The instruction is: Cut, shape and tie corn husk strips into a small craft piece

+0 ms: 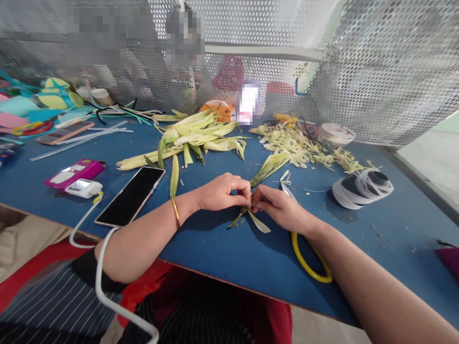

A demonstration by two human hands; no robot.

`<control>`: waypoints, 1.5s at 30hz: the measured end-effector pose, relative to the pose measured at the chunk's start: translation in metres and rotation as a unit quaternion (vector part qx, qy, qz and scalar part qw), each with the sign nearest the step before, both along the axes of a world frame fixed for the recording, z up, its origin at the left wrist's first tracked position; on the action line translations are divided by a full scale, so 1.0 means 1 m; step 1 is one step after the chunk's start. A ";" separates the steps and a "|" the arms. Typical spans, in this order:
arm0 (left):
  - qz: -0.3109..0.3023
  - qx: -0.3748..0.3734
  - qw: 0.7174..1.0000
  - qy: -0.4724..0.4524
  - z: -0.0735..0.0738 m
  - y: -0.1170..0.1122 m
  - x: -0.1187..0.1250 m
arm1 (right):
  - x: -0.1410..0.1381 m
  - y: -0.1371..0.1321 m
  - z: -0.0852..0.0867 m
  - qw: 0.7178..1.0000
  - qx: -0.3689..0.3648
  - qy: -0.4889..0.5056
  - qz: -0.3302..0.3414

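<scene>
Both hands meet over the blue table [211, 243] at a small bundle of corn husk [270, 167]. My left hand [229, 191] is closed in a pinch on the bundle near its tied-looking lower end. Against it, my right hand [278, 205] pinches the same spot; a pale husk strip [258, 222] sticks out below the fingers. The fingertips hide exactly what each one grips. Partly under my right hand and forearm lie scissors with yellow handles [311, 267], one blade showing beyond the hand.
A pile of corn husks [201, 134] lies behind my hands, with husk scraps [290, 143] to its right. A spool of white cord [360, 188] rests at right. A black-screened phone [132, 195], a magenta device [73, 174] and a white cable [103, 267] are at left. Perforated panels [265, 28] stand behind.
</scene>
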State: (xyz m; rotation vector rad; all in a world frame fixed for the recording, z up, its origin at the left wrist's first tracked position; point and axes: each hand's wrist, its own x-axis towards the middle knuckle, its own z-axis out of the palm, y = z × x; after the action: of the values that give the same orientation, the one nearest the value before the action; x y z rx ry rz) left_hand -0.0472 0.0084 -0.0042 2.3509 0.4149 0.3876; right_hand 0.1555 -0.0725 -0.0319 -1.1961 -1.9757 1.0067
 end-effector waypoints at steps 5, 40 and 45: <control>-0.018 -0.123 0.992 -0.002 -0.007 0.000 0.001 | 0.000 -0.001 0.001 1.000 -0.007 -0.008 0.011; 0.184 -0.362 0.914 0.019 -0.012 -0.014 0.014 | -0.008 0.000 0.001 0.990 0.082 0.008 -0.118; 0.167 -0.376 0.911 0.019 -0.011 -0.013 0.013 | -0.008 0.002 0.001 0.988 0.072 0.009 -0.140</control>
State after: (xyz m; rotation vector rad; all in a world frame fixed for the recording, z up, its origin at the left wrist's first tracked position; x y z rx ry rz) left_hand -0.0340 -0.0042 -0.0151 1.5350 0.8251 0.2690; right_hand 0.1471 -0.0710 -0.0310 -1.3323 -1.7721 0.7188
